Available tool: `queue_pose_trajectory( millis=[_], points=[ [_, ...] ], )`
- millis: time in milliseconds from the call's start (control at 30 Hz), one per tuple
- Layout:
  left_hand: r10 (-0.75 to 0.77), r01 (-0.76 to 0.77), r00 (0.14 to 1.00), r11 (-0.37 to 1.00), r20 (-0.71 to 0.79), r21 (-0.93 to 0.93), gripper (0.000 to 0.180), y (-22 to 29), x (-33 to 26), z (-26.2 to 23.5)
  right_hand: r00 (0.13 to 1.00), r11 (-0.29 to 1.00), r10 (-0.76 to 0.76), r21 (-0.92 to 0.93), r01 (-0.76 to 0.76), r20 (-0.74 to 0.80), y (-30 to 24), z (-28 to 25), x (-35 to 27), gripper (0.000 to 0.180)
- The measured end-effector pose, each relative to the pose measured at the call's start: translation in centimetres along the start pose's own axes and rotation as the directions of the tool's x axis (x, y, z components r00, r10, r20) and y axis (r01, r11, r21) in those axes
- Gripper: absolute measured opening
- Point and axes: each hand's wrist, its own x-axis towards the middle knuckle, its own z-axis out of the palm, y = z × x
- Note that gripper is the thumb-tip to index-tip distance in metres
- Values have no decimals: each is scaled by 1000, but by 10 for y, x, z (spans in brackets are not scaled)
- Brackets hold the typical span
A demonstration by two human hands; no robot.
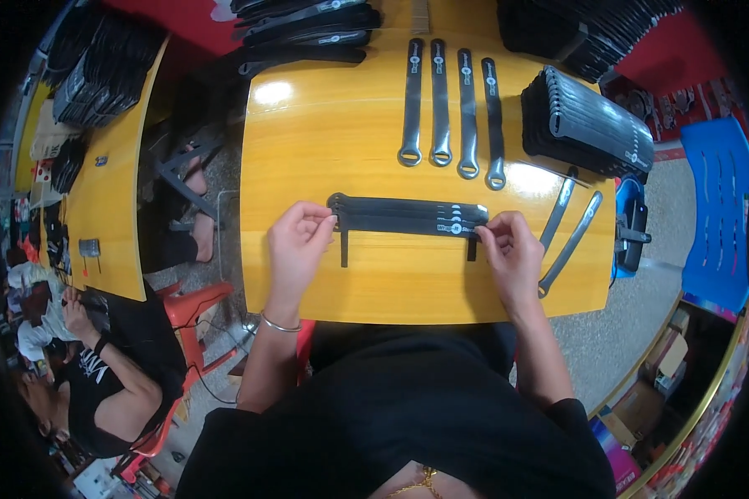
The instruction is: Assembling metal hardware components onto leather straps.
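Note:
In front of me lies a small overlapping stack of flat black straps (391, 218), with white print toward its right end. My left hand (295, 245) has thumb and fingers pinched together at the left end of the nearest strap. At the other end, the fingers of my right hand (512, 254) close on that same strap. Two narrow black strips (344, 249) stick out toward me from beneath the stack, one near each end. How firmly each hand grips is partly hidden by the fingers.
Several separate black straps with ring ends (441, 108) lie side by side on the yellow table (308, 150). Two more straps (570, 241) rest slantwise at its right. A thick strap bundle (599, 125) stands behind them. Left, a person (125, 382) sits beside another table (112, 216).

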Motion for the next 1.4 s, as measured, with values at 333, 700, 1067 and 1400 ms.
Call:
queue_pose_trajectory(
  millis=[333, 700, 1067, 1400],
  points=[
    [34, -34, 999, 999, 8, 39, 6, -2, 1, -1, 1000, 999, -6, -32, 5, -9, -3, 1, 2, 18],
    [28, -27, 999, 999, -21, 18, 6, -2, -2, 1, 999, 997, -33, -63, 32, -17, -3, 1, 3, 19],
    [184, -169, 981, 965, -59, 199, 9, -2, -2, 1, 999, 998, 27, -48, -29, -29, -7, -1, 3, 26],
    [642, -664, 721, 532, 261, 525, 15, 65, 44, 71, 997, 953, 76, 294, -74, 3, -5, -11, 3, 29]
  ],
)
